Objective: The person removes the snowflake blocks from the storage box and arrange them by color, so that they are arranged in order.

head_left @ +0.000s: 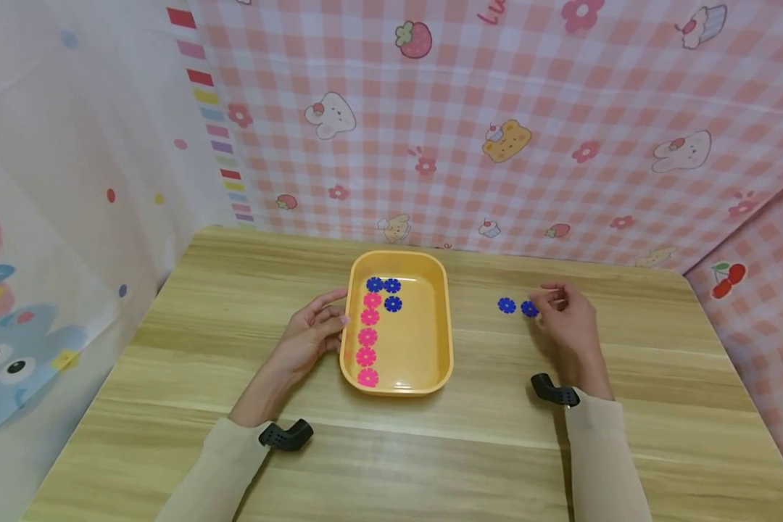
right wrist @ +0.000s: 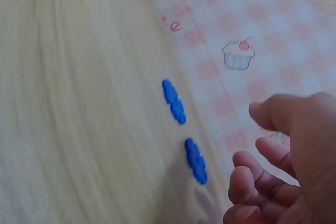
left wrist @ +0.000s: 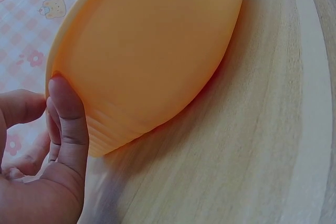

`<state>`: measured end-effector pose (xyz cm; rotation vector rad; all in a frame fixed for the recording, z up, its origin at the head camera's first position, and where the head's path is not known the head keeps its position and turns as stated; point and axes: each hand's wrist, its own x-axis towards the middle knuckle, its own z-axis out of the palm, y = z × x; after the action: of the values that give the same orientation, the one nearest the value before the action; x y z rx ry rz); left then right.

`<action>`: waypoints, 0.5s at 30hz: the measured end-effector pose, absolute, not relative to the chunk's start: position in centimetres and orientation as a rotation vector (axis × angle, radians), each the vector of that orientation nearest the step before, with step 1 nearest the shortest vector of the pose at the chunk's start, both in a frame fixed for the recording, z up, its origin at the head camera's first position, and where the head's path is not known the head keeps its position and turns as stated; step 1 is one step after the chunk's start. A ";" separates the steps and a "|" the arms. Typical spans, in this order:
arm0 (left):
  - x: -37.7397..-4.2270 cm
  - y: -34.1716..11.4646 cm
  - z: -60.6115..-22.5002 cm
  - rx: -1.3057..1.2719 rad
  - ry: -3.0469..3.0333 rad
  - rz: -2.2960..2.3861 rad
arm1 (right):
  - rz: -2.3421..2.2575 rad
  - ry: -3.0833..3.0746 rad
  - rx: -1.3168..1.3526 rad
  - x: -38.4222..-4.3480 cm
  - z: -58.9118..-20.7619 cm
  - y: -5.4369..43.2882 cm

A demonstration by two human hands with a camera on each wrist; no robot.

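A yellow-orange plastic tray (head_left: 424, 341) sits on the wooden table. My left hand (head_left: 309, 330) holds its left side, with the thumb (left wrist: 67, 100) at the outer wall just under the rim and the other fingers beside it. In the tray, several pink snowflake discs (head_left: 367, 337) form a column along the left wall, and three blue snowflake discs (head_left: 393, 304) are at the upper left. Right of the tray, two more blue snowflake discs (right wrist: 174, 102) lie side by side. My right hand (head_left: 566, 315) hovers by the nearer one, thumb and fingers apart, with nothing between them.
The wooden table (head_left: 496, 457) ends at a pink checked cloth (head_left: 457, 101) hanging behind it. A white printed cloth (head_left: 85, 239) hangs on the left, and another checked cloth (head_left: 770, 326) on the right. Black bands (head_left: 287, 435) are worn on both wrists.
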<state>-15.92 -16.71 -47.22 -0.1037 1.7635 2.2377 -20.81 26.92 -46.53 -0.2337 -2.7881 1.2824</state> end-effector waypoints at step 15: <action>-16.0 -16.7 -47.3 -0.084 1.766 2.237 | 1.318 -2.778 0.145 -20.7 -44.8 23.8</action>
<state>-16.03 -16.72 -47.26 -0.0836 1.7656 2.2369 -20.69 23.82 -44.81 0.1453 -2.7782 1.3179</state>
